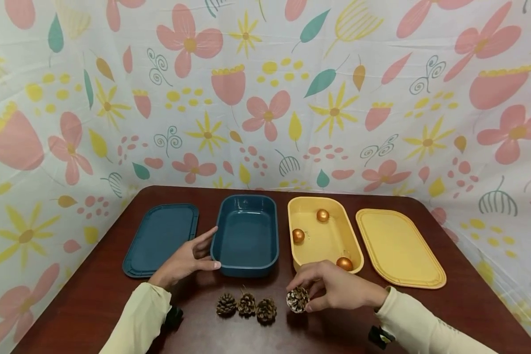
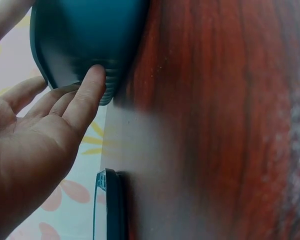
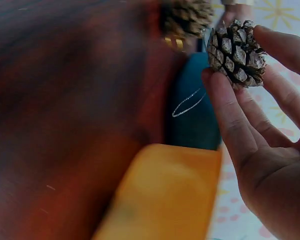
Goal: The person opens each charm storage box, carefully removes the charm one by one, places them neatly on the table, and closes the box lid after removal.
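My right hand (image 1: 332,287) pinches a pine cone (image 1: 297,299) between thumb and fingers, in front of the yellow box (image 1: 293,246). Pale-edged scales and a thin string loop (image 3: 187,103) show on this cone in the right wrist view. At the left side of the dark blue box (image 1: 245,271), my left hand (image 1: 187,258) touches the wall with fairly straight, spread fingers. Three brown pine cones, a left one (image 1: 226,305), a middle one (image 1: 247,304) and a right one (image 1: 266,310), lie in a row before the blue box.
Inside the yellow box are three copper-coloured balls (image 1: 322,215), toward its back, left and front. A blue lid (image 1: 163,238) lies left of the boxes, a yellow lid (image 1: 400,246) right of them. Flowered cloth (image 1: 265,98) hangs behind the dark wooden table (image 1: 203,334).
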`<state>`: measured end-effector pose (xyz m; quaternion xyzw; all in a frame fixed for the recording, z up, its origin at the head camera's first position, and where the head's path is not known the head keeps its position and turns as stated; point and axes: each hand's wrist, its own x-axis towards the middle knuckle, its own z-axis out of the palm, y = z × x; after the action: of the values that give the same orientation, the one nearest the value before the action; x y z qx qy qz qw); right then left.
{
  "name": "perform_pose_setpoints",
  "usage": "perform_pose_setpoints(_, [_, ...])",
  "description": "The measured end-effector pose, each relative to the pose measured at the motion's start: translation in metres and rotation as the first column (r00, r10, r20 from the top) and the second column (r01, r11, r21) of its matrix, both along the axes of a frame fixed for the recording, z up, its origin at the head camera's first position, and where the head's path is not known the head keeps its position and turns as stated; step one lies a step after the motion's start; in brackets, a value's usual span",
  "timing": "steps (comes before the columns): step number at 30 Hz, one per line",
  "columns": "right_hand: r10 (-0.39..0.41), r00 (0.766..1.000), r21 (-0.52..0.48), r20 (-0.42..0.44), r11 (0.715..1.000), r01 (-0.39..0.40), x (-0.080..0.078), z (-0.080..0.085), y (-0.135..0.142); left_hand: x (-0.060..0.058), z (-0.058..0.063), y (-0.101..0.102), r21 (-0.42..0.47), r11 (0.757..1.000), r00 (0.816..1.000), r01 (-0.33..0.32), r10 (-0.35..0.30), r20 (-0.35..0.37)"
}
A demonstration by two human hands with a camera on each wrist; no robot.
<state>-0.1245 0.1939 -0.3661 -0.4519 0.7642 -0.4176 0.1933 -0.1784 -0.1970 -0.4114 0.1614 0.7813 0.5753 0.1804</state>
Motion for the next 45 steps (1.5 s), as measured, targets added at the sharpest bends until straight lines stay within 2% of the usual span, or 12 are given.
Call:
perform_pose_setpoints(6, [-0.024, 0.994, 0.081, -0.103, 0.996, 0.032, 0.006, -0.022, -0.003, 0.0, -0.001, 0.001, -0.009, 1.0, 1.0, -0.007, 0.007, -0.01])
perform_pose_setpoints(12, [-0.041, 0.993, 0.063, -0.108, 0.997, 0.048, 0.008, -0.034, -0.005, 0.001, -0.002, 0.001, -0.01, 1.0, 0.999, 0.003, -0.003, -0.038])
perform_pose_setpoints(21, [-0.118, 0.991, 0.061, -0.071, 0.991, 0.122, 0.009, -0.039, -0.011, 0.001, -0.002, 0.0, -0.009, 1.0, 0.999, 0.0, 0.0, -0.043])
perform_pose_setpoints(27, [-0.117, 0.992, 0.058, -0.05, 0.991, 0.119, 0.009, -0.044, -0.012, 0.001, -0.003, 0.0, -0.013, 1.0, 0.999, -0.001, 0.001, -0.036])
perform_pose_setpoints(36, [-0.119, 0.99, 0.042, -0.073, 0.992, 0.122, 0.009, -0.045, -0.016, 0.002, -0.003, 0.0, -0.005, 1.0, 1.0, -0.002, 0.002, -0.029])
perform_pose_setpoints(40, [-0.127, 0.991, 0.035, -0.041, 0.991, 0.128, 0.011, -0.044, -0.017, 0.001, -0.003, 0.001, 0.009, 1.0, 1.0, 0.005, -0.005, -0.024])
perform_pose_setpoints(45, [-0.143, 0.987, 0.049, -0.068, 0.988, 0.146, 0.011, -0.045, -0.016, 0.001, -0.003, 0.0, 0.0, 1.0, 0.999, -0.001, 0.001, -0.038])
